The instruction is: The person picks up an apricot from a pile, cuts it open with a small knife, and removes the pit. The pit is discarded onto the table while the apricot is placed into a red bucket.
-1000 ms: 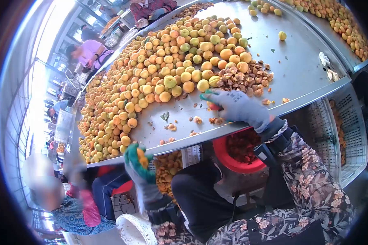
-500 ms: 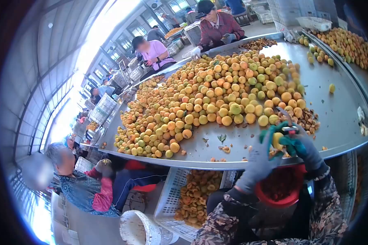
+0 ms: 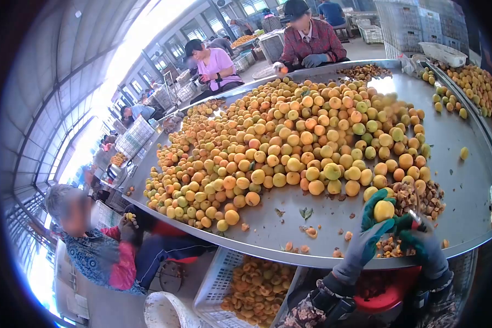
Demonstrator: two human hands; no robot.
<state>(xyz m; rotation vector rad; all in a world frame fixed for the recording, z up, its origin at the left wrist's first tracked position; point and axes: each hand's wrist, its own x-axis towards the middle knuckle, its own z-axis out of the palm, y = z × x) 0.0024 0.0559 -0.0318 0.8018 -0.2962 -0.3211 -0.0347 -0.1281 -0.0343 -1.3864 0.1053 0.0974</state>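
My left hand [image 3: 368,236], in a grey and green glove, is closed around a yellow apricot [image 3: 384,211] above the near edge of the metal table [image 3: 268,213]. Just to its right, my right hand [image 3: 422,240], gloved alike, grips a small knife [image 3: 417,221] whose thin blade points up and away from me. The knife stands apart from the fruit. Beyond both hands lies a large heap of apricots [image 3: 290,142], orange to green. Pits and scraps [image 3: 423,199] are piled close to the knife and partly hidden by my right hand.
Below the table edge, a white crate [image 3: 216,290] holds apricot halves, beside a white bucket [image 3: 164,311]. A red basin [image 3: 385,300] sits under my forearms. A person [image 3: 101,240] sits at the left; two others [image 3: 311,41] sit across the table. More apricots [image 3: 475,90] lie beyond the divider.
The view has shifted, so the table appears lower. My hands, together at the fruit before, are now slightly apart. The apricot in my left hand shows more fully, and the knife is clear of it.
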